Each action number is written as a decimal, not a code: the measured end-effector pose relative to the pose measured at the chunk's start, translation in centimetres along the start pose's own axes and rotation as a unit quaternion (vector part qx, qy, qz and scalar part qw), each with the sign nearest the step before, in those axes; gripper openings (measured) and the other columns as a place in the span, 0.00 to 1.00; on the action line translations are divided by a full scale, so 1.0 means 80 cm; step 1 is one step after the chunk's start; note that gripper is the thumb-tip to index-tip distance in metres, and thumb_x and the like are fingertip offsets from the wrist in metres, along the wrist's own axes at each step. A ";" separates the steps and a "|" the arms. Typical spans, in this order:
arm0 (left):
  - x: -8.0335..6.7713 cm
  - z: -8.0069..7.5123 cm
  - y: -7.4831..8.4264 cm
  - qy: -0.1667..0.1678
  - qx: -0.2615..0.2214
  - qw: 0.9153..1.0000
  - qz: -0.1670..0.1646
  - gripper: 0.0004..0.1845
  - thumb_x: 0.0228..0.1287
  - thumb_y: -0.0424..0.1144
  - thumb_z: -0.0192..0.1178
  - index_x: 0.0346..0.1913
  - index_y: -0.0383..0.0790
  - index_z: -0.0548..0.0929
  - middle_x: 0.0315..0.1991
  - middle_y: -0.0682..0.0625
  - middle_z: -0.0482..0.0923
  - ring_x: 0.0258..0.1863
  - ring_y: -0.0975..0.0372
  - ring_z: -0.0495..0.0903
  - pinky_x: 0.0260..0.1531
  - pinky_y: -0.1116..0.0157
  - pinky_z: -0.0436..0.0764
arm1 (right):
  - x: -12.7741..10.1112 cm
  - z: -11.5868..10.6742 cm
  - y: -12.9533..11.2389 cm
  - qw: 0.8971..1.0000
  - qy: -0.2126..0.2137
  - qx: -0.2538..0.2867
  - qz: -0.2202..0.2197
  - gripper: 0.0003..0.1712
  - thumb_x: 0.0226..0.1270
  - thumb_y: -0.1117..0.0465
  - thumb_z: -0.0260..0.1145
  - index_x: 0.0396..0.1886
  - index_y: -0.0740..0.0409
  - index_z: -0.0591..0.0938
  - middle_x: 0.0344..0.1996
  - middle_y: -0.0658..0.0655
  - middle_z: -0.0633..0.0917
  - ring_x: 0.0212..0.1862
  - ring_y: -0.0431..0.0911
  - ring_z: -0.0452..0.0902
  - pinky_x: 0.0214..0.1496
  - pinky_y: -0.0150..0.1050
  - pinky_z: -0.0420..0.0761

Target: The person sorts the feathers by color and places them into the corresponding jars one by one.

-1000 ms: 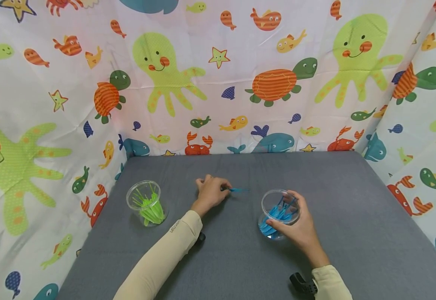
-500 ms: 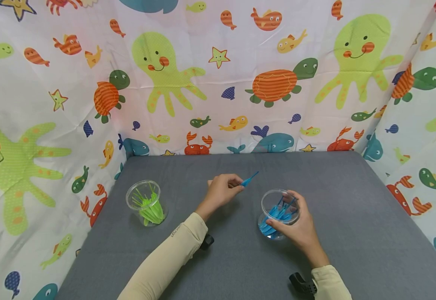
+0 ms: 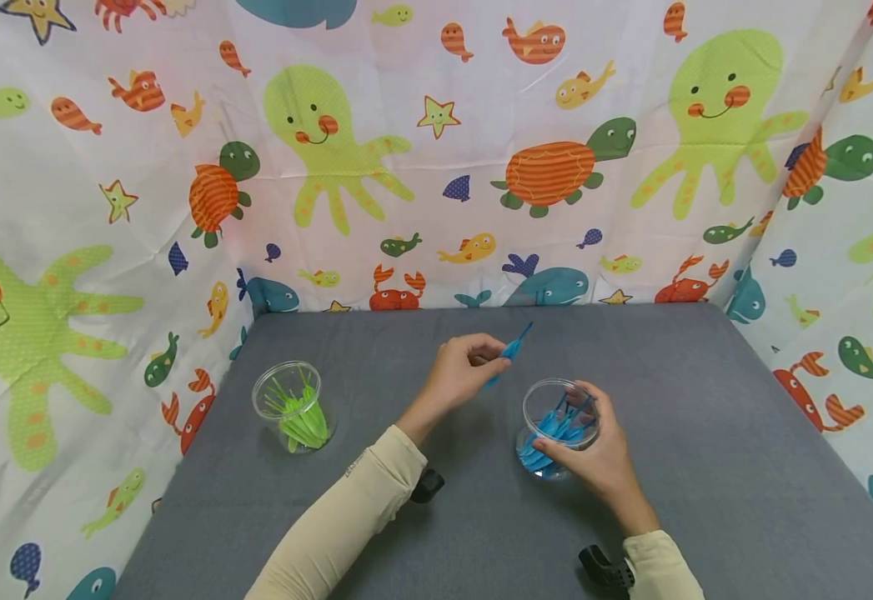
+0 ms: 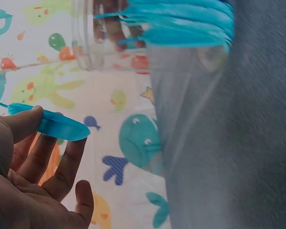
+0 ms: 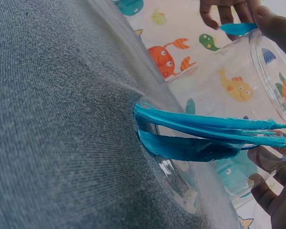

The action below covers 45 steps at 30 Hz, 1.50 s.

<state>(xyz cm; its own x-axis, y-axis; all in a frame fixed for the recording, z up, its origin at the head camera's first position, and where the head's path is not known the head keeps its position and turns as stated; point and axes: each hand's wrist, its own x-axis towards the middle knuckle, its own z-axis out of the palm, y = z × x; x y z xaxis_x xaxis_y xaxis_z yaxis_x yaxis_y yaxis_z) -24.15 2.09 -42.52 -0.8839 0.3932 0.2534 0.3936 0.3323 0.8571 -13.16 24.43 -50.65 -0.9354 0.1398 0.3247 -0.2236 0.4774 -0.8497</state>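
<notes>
My left hand [image 3: 464,367] is raised above the grey table [image 3: 706,467] and pinches one blue leaf-shaped pick [image 3: 512,350] between thumb and fingers; the left wrist view shows the pick [image 4: 57,125] lying across the fingertips. My right hand [image 3: 594,446] grips a clear cup [image 3: 559,427] that stands on the table and holds several more blue picks [image 5: 200,138]. The held pick is up and to the left of this cup's rim. A second clear cup [image 3: 291,406], at the left, holds several green picks.
Curtains printed with sea animals [image 3: 436,150] wall in the table at the back and both sides. Bare grey cloth lies between the two cups and along the near edge. A black wrist strap [image 3: 607,568] shows by the right sleeve.
My left hand has lifted the blue pick off the table and carried it up and to the right, towards the cup of blue picks. The right hand and both cups have stayed put.
</notes>
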 end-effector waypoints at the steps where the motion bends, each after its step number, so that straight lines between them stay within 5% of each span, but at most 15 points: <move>1: 0.000 0.000 0.004 0.002 -0.008 1.000 -0.001 0.08 0.65 0.43 0.70 0.45 0.47 0.90 0.38 0.53 0.90 0.32 0.68 0.86 0.32 0.68 0.84 | 0.000 0.000 0.000 1.000 0.000 0.001 0.000 0.58 0.48 0.58 0.85 0.76 0.50 0.61 0.67 0.63 0.76 0.67 0.55 0.72 0.67 0.67 0.70; 19: -0.006 0.023 0.045 0.001 -0.041 0.999 0.006 0.09 0.66 0.43 0.70 0.46 0.48 0.89 0.40 0.53 0.90 0.33 0.68 0.86 0.33 0.69 0.84 | 0.000 0.001 -0.002 1.000 0.001 0.002 0.005 0.58 0.47 0.57 0.85 0.75 0.51 0.61 0.67 0.63 0.76 0.67 0.56 0.72 0.66 0.66 0.72; 37: -0.016 0.062 0.045 -0.056 -0.035 0.998 0.011 0.08 0.68 0.42 0.68 0.48 0.49 0.88 0.43 0.55 0.89 0.36 0.72 0.84 0.38 0.73 0.83 | -0.003 0.002 0.000 1.000 0.001 -0.009 0.019 0.59 0.48 0.55 0.85 0.76 0.48 0.60 0.66 0.62 0.76 0.63 0.57 0.74 0.60 0.65 0.77; 41: -0.017 0.061 0.041 -0.047 -0.048 0.998 0.020 0.08 0.69 0.42 0.67 0.48 0.48 0.87 0.44 0.55 0.89 0.37 0.72 0.84 0.39 0.73 0.83 | -0.002 0.002 -0.001 1.000 0.003 -0.021 0.021 0.59 0.48 0.54 0.85 0.76 0.49 0.60 0.65 0.62 0.76 0.60 0.55 0.75 0.57 0.60 0.79; 45: -0.020 0.055 0.037 -0.028 -0.055 0.997 0.035 0.07 0.69 0.43 0.67 0.46 0.50 0.87 0.44 0.55 0.88 0.37 0.72 0.84 0.38 0.72 0.82 | -0.001 0.000 -0.002 1.000 0.006 -0.026 0.015 0.59 0.47 0.55 0.86 0.76 0.50 0.61 0.65 0.59 0.77 0.62 0.51 0.74 0.59 0.42 0.78</move>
<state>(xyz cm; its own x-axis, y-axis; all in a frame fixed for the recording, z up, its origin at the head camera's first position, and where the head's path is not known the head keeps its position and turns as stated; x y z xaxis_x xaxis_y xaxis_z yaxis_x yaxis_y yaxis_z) -20.48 6.26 -42.34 -0.8386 0.4608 0.2907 0.4201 0.2070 0.8836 -13.09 24.33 -50.55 -0.9378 0.1651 0.3055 -0.1811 0.5182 -0.8359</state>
